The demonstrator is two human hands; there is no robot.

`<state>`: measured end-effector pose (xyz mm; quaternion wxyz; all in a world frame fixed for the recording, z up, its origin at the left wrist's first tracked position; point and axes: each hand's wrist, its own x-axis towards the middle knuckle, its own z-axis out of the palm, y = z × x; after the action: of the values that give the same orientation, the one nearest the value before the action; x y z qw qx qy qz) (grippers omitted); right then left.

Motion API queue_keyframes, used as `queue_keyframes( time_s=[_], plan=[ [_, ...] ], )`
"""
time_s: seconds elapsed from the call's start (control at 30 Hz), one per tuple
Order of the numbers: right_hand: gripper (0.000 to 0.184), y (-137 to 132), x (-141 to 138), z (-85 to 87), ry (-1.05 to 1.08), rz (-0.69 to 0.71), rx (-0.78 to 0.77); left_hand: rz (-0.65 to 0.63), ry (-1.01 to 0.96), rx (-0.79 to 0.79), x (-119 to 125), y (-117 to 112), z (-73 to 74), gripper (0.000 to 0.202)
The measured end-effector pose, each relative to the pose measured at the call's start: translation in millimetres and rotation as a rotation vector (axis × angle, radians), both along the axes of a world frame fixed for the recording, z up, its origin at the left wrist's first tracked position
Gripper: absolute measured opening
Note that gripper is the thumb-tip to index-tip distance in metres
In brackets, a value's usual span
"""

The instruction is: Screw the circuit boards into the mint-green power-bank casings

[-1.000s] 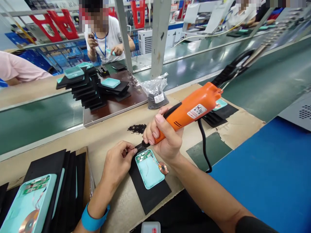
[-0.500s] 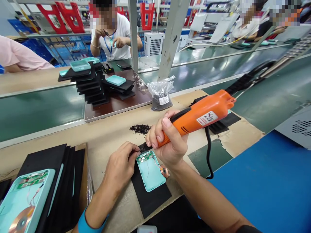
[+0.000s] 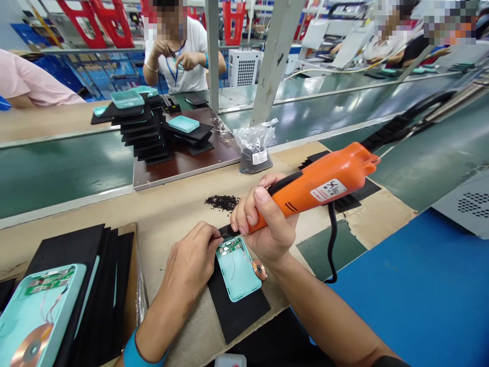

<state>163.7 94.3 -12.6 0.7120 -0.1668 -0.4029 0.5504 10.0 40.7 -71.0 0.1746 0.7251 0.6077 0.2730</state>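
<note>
My right hand (image 3: 267, 224) is wrapped round an orange electric screwdriver (image 3: 317, 181), which slants down to the left with its cable at the upper right. Its dark tip end meets the pinched thumb and fingertips of my left hand (image 3: 193, 260); whatever they hold there is too small to make out. Just below the tip lies a light-blue plastic case (image 3: 240, 278), its open side up. A green circuit board (image 3: 231, 248) sits at its far end, and thin wires run to a copper coil (image 3: 259, 269) over its right edge. Under the case is a black foam sheet (image 3: 244, 318).
Beyond my hands is a pile of small black screws (image 3: 222, 202), with a clear labelled bag (image 3: 255, 148) behind it. Black sheets (image 3: 72, 244) stack at left, bearing another case (image 3: 46, 311). A co-worker (image 3: 179, 56) sits opposite, past a metal post (image 3: 273, 66).
The view has shifted very slightly. The screwdriver's rear end has swung a little to the right, while both hands stay at the far end of the case.
</note>
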Motion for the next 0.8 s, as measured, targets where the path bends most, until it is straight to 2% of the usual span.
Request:
queue_keyframes(
  time_s=[0.63, 0.8],
  plan=[
    [0.018, -2.9, -0.6, 1.7, -0.047, -0.018, 0.002, 0.02, 0.123, 0.024, -0.8, -2.0, 6.4, 0.01],
    [0.019, -3.5, -2.5, 1.1, -0.04, -0.018, -0.002, 0.004, 0.087, 0.003, 0.6, -3.3, 8.2, 0.012]
  ],
)
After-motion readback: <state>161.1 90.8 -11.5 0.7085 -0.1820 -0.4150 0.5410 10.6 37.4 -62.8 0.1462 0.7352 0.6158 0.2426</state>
